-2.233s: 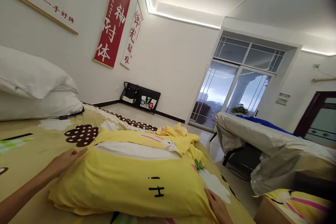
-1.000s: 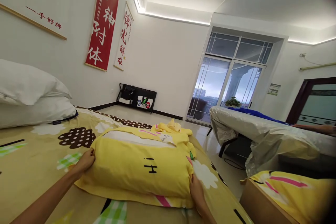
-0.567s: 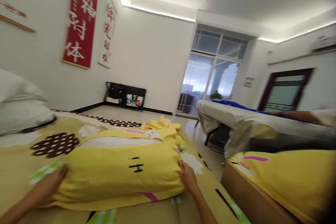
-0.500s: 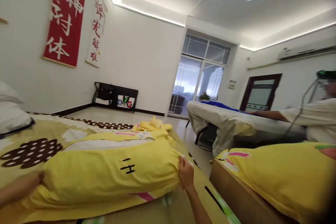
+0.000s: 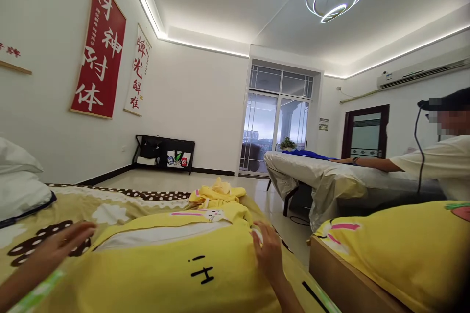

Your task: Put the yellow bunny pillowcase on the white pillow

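A yellow pillowcase printed with "Hi" lies on the bed in front of me. Its long opening shows the white pillow inside, and a flap with a rabbit print lies along the far side. My left hand hovers off the pillowcase's left end, fingers stretched out and holding nothing. At the right end, my right hand rests against the pillowcase's edge near its far corner, with thumb and fingers apart. A crumpled yellow cloth lies just beyond the pillow.
A patterned sheet covers the bed, with white bedding at the left. To the right, another yellow pillow sits on a wooden box edge. Behind it a person reaches over a table covered in white sheeting.
Both hands have let go of the pillowcase's ends. My left hand has lifted away with fingers straightened. The pillowcase lies flatter, and my view has tilted upward.
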{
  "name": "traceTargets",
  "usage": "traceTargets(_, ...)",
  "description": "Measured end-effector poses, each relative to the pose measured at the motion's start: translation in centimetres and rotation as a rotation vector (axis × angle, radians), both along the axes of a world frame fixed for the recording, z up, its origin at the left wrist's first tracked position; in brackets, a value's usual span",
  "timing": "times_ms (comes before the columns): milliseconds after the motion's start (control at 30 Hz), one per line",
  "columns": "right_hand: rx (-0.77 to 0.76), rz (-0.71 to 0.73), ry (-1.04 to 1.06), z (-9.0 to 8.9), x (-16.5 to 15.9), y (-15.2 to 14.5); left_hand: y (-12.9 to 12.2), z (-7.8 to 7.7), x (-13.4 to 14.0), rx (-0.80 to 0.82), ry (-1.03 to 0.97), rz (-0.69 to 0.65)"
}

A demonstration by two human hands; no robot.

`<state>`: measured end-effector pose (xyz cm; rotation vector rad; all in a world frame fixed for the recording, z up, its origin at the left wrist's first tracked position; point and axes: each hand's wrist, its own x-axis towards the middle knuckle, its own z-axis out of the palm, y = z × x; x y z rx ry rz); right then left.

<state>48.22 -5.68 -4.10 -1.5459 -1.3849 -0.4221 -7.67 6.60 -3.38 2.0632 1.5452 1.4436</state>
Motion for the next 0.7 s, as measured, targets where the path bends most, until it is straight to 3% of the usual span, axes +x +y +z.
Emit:
traceTargets(67,-0.142,0.225,-0.187,0.9,-4.1,0.1,-2.5,0.0,4.1,-0.135,0.047,-0.154)
traceTargets(100,-0.247,0.308,-0.274,1.2,-6.1,0.3,-3.5,-0.4,6.1,-0.114,0.108,-0.184)
traceTargets(200,-0.491,0.378,-0.406,2.2,-9.5,1.5,-5.4,-1.7,9.9,-0.070,0.217,-0.099)
traceTargets(267,-0.552,0.391,-0.444,3.5,-9.5,2.6,-6.0,-1.3,10.7,-0.112,0.279,-0.073)
traceTargets(367,-0.578,0.384,-0.494,5.7,-8.4,3.8,-6.5,1.4,10.9,-0.134,0.319,-0.081)
traceTargets(533,-0.594,0.313,-0.500,8.0,-8.7,4.1,-8.3,7.8,12.0,-0.071,0.269,-0.154)
traceTargets(633,-0.598,0.267,-0.462,10.7,-7.3,3.8,-10.2,11.2,12.8,-0.068,0.315,-0.242)
traceTargets(700,-0.569,0.245,-0.445,12.6,-5.6,3.5,-11.5,12.5,13.0,-0.125,0.363,-0.263)
